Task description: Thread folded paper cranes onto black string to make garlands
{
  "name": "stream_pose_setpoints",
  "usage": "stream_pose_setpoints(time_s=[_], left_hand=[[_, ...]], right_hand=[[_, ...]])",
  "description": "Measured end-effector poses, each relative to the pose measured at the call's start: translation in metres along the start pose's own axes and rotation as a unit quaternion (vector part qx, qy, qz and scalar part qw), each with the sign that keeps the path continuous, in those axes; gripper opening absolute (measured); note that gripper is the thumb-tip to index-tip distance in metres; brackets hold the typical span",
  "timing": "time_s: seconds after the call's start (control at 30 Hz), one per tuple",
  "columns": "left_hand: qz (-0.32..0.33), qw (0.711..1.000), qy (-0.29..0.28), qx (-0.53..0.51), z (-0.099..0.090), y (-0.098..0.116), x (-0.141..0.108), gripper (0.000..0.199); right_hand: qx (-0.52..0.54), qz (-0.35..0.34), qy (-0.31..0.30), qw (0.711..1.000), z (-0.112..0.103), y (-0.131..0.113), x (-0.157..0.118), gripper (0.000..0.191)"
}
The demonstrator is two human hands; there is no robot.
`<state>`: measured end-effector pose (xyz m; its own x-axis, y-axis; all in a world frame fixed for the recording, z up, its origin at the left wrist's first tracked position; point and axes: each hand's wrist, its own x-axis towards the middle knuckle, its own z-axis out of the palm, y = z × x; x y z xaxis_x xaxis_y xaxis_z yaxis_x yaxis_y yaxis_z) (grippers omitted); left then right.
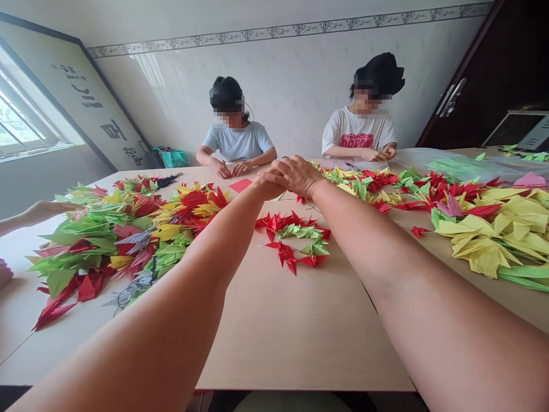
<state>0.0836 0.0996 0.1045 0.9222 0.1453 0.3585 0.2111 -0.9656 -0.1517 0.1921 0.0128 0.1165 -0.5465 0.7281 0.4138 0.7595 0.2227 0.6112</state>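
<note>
On the table (309, 332), a folded-paper strand (302, 231) lies between a left heap (103, 229) and a right heap (506, 223)

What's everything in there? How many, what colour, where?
Left origami heap: one, green, red, yellow, pink, grey, left
Origami strand: one, red and green, middle
Right origami heap: one, yellow, green, red, pink, right
Paper sheet: one, red, far side
Tabletop: count unclear, light brown, under origami
Plastic sheet: one, clear, far right
Bag: one, teal, back left
Panel: one, pale, dark-lettered, left
Window: one, pale, left edge
Door: count unclear, dark, right
Seated people: two, in blue and in white, across
Neighbour's hand: at least one, bare, left
Left hand, right hand: two, bare, touching, picture's middle
</note>
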Motion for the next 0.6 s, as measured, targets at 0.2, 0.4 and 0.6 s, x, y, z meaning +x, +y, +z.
stream_pose_setpoints(time_s=[0.2,0.4,0.6], left_hand=[[0.029,0.998,-0.018,0.050,-0.001,0.008,-0.009,0.036],[0.191,0.976,-0.039,0.092,0.004,0.016,-0.080,0.053],[0.256,0.962,-0.076,0.050,0.011,0.031,-0.110,0.046]], right_hand=[[0.017,0.019,-0.011,1.000,0.000,0.010,-0.016,0.064],[0.070,0.021,0.009,0.997,0.014,0.019,-0.120,0.054],[0.175,-0.010,0.056,0.983,0.008,-0.020,-0.182,0.044]])
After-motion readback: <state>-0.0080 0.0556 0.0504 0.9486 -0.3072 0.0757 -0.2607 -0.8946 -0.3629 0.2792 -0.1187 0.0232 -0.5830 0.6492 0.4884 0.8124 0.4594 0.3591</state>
